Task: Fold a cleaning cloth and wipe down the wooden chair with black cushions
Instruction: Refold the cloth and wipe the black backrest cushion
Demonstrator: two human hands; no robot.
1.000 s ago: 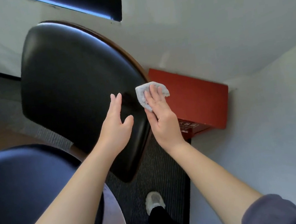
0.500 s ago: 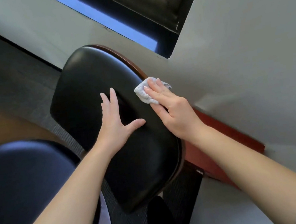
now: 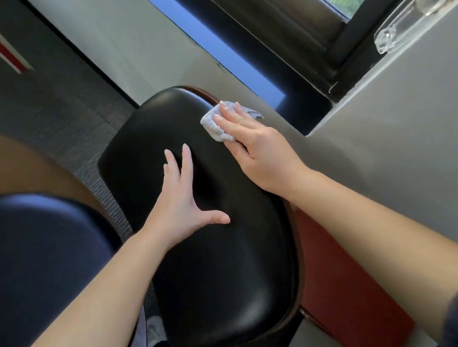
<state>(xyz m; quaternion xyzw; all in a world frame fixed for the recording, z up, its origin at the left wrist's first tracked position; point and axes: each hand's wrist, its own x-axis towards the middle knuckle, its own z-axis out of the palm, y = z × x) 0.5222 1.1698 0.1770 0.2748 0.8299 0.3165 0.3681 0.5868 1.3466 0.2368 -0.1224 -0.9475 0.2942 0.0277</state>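
Where the black padded backrest cushion (image 3: pixel 220 263) meets its brown wooden rim (image 3: pixel 205 93) at the far edge, the crumpled pale-grey cleaning cloth (image 3: pixel 215 128) lies pressed under the right hand (image 3: pixel 260 150), fingers straight. Nearer, the left hand (image 3: pixel 180 201) rests spread on the cushion, grasping nothing. Just right of the chair, a red box (image 3: pixel 343 290); far right, a dark-framed window (image 3: pixel 270 3).

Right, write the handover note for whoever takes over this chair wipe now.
Left hand: open, fingers spread flat on the big black padded chair cushion, bracing it.
Right hand: straight fingers press the folded pale grey cloth onto that cushion's top edge, beside the brown wooden rim.
Done: cloth folded, wiping begun.
Left: rest of cushion, rim, the other dark cushion at lower left.
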